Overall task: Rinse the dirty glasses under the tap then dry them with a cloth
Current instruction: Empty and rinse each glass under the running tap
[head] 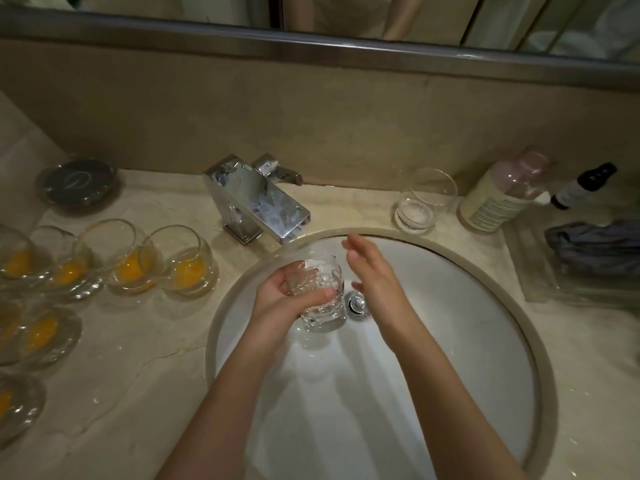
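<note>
Head view, the only one. The left hand (277, 296) grips a clear glass (320, 296) over the round sink (450, 271), fingers and thumb curled round its wall; the glass is tilted, its thick base toward the person and its mouth toward the chrome tap (259, 199) just beyond the knuckles. The inside looks wet and beaded. Whether water is running I cannot tell. The right hand (372, 271) sits just beside the glass on its far side from the left, fingers straight and relaxed, holding nothing and not touching it. The drain (356, 303) lies below, between the two wrists.

Progress, as a judgement: early. Out past the left hand, on the stone counter (138, 358), stands a cluster of dirty glasses (190, 268), each with orange residue at the bottom — at least seven, some cut off by the frame edge. None of these appears rinsed. Beyond the right hand, near the back wall, one clean-looking glass (424, 202) stands upright, probably finished. So one is seemingly done, one is in hand mid-rinse, and the rest are left.

Further out past the right hand, a crumpled grey cloth (595, 244) lies in a clear tray (540, 271) — likely the drying cloth, not in use now.

Writing: the pale bottle (502, 195) carries a printed label, too small to read. The small dark bottle (581, 187) beside it likewise. A dark round dish (79, 185) far beyond the left hand shows a faint mark, illegible.
</note>
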